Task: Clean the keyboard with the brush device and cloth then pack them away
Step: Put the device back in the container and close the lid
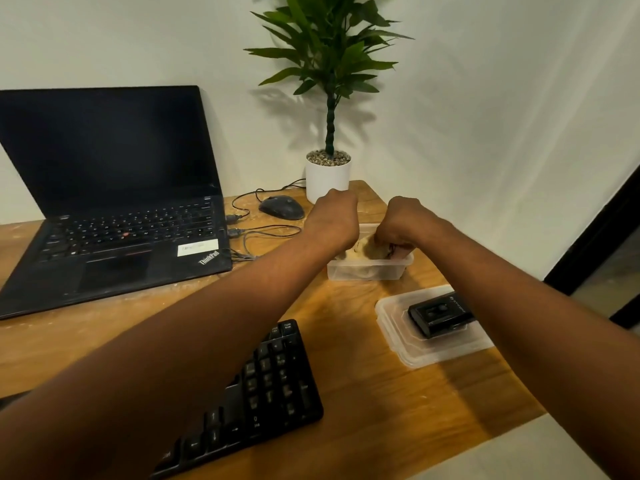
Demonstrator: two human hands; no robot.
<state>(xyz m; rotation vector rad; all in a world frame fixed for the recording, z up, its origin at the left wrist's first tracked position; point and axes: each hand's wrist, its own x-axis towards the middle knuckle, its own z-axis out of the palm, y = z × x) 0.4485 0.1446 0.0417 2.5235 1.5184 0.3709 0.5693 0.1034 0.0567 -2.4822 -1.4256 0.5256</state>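
The cloth [375,249] sits bunched inside a clear plastic tub [367,270] near the far right corner of the wooden desk [363,393]. Both hands reach into the tub: the right hand [401,225] has its fingers curled down into the pale fabric, pinching it, while the left hand [334,221] is balled over the tub's left side, and I cannot tell what, if anything, its fingers hold.

Just in front of the tub, toward the right edge, lies the tub's clear lid [429,344], and on it rests a small black device [440,317]. The black keyboard [263,396] lies at an angle along the near edge, partly under the left forearm.

An open black laptop [114,209] with a dark screen stands toward the far left edge. Between it and the tub are a dark mouse [282,206] and loose cables [256,233]. A potted plant [328,174] in a white pot stands at the far edge, just behind the left hand.
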